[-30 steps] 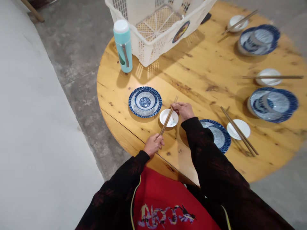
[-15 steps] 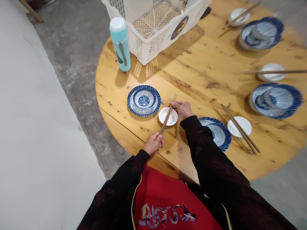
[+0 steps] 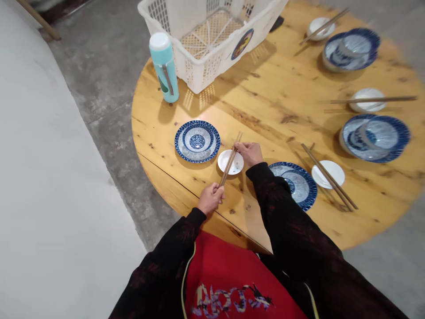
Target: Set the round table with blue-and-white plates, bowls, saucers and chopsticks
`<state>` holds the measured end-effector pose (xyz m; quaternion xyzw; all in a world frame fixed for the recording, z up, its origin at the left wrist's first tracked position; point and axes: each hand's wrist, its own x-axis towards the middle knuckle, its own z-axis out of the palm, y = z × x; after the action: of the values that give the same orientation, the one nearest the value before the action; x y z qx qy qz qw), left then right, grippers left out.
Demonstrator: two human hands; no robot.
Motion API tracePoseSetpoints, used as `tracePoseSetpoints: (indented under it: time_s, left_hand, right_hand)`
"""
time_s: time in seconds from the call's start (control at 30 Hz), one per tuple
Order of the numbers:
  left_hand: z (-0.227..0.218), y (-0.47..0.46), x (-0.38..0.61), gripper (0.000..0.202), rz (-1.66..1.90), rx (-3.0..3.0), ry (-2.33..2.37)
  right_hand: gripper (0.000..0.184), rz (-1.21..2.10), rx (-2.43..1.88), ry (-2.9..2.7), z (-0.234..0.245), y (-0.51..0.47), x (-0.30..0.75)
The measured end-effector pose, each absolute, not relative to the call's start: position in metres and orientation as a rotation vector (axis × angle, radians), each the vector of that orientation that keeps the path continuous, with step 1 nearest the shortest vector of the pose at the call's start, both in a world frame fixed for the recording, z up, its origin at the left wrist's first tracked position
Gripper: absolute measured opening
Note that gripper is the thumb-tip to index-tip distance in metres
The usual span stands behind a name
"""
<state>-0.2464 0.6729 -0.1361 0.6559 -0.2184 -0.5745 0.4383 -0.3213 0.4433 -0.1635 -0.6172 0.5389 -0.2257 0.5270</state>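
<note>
A pair of wooden chopsticks (image 3: 229, 163) lies across a small white dish (image 3: 237, 167). My left hand (image 3: 211, 198) is closed round their near end, by the table's front edge. With its fingertips, my right hand (image 3: 249, 153) pinches the chopsticks close to their far end, just beyond the dish's right rim. Left of the dish is a blue-and-white plate (image 3: 181, 150) with a smaller patterned piece in its middle. Another blue-and-white plate (image 3: 310, 190) is partly hidden under my right sleeve.
A white plastic basket (image 3: 199, 73) and a light-blue bottle (image 3: 168, 71) stand at the back left of the round wooden table (image 3: 239, 106). To the right are a white dish (image 3: 337, 170) with chopsticks across it and further stacked blue-and-white bowls (image 3: 392, 137).
The view has shifted slightly, so the table things sit a little differently in the picture. Both hands keep hold of the chopsticks over the dish.
</note>
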Motion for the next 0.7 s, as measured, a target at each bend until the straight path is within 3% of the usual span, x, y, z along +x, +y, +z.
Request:
tracePoseSetpoints:
  time_s: [0.7]
  left_hand:
    - [-0.1348,0.6734,-0.2426,0.022,-1.32,1.749,-0.694]
  right_hand:
    - [0.024,-0.661,-1.281,1.257,-0.1628,0.4505,-0.3176]
